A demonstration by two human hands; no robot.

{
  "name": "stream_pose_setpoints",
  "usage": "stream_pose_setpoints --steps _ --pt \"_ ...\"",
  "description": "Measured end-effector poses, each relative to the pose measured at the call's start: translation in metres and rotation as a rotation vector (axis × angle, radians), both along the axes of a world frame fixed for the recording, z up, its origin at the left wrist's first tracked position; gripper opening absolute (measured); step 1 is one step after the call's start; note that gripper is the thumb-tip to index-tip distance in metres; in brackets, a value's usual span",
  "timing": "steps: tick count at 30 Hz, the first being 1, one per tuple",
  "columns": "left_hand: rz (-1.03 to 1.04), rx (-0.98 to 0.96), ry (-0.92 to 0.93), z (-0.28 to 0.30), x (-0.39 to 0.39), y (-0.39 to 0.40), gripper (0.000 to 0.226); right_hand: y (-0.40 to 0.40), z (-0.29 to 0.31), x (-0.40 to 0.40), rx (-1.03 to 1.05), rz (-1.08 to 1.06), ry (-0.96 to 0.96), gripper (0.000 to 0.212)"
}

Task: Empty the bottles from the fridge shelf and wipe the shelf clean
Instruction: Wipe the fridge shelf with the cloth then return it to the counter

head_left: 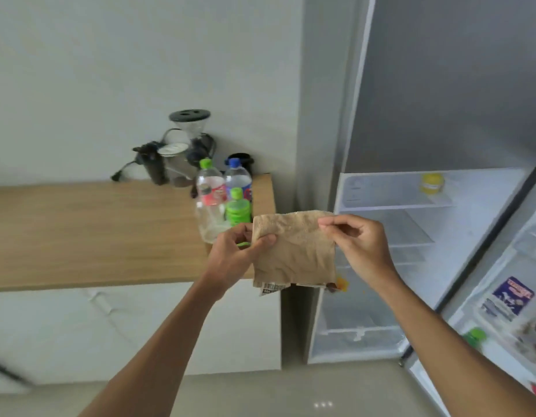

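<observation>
Both grips pinch brown cloth (293, 251): left hand (233, 254), right hand (358, 240); cloth hides lower fridge shelf

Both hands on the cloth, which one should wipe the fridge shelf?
Right hand, probably: it pinches the brown cloth on the side nearest the open fridge's shelves; the left hand is by the countertop bottles.

No wording is reading clearly anywhere. A barcode strip (272, 288) is showing at the near edge of the brown cloth (293, 251), its digits blurred. Labels on the bottles (227, 194) at left and on the blue packet (508, 297) at right are staying illegible.
</observation>
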State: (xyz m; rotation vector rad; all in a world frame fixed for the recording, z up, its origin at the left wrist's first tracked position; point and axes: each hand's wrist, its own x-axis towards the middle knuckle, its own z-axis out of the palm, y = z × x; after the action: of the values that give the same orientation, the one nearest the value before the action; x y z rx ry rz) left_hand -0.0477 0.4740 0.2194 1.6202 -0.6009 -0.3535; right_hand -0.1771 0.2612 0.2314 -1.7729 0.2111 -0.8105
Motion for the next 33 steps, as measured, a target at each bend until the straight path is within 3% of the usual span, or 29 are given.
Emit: stream_pose_setpoints --steps 10,14,25,33 --pt "0.027 0.045 0.237 -0.009 0.094 0.206 0.034 0.162 -0.026 0.135 0.071 0.227 0.111 0.012" --pt "0.172 0.060 0.254 -0.030 0.146 0.247 0.030 0.203 -0.061 0.200 0.115 0.252 0.191 0.014" --pt "0.247 0.207 0.407 -0.103 0.303 0.258 0.019 0.230 -0.137 0.351 0.008 0.207 0.485 0.029" --pt "0.323 0.409 0.326 -0.155 0.366 0.236 0.026 0.226 -0.181 0.409 -0.192 0.178 0.646 0.035"
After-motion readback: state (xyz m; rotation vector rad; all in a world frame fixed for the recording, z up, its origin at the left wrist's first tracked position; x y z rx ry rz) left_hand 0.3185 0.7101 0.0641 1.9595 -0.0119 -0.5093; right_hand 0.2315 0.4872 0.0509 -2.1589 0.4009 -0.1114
